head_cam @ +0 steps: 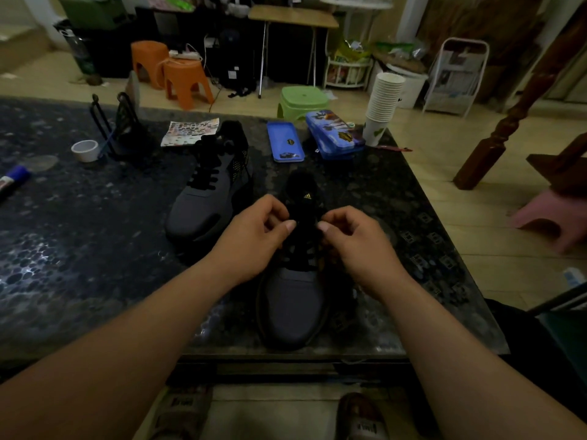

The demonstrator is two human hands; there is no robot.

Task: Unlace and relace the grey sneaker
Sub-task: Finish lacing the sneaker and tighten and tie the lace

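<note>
The grey sneaker [293, 300] is set on the dark speckled table [79, 249] close to its near edge, with the toe pointed toward the person and the heel away. Its black laces [305, 246] are crossed over the tongue, and it is at this laced middle part that both hands are placed. The left hand [254, 239] is held against the left side of the lacing and the right hand [359, 246] against the right side, the shoe lying directly between and beneath them. On each hand the fingers are curled inward and the thumb is pressed toward the forefinger, so that a strand of lace is pinched on either side; the exact strand is lost in the dark. The grey toe cap is left uncovered below the wrists. A second sneaker [203, 204], fully laced, is laid to the left and farther back, apart from the first. Beyond it a patterned sheet [190, 131] and a black wire stand [117, 128] are seen, with a roll of tape [85, 150] and a glue stick [14, 179] toward the left edge. At the far right a blue tray [285, 141], a printed pencil case [335, 136] and a stack of paper cups [382, 103] are grouped.
</note>
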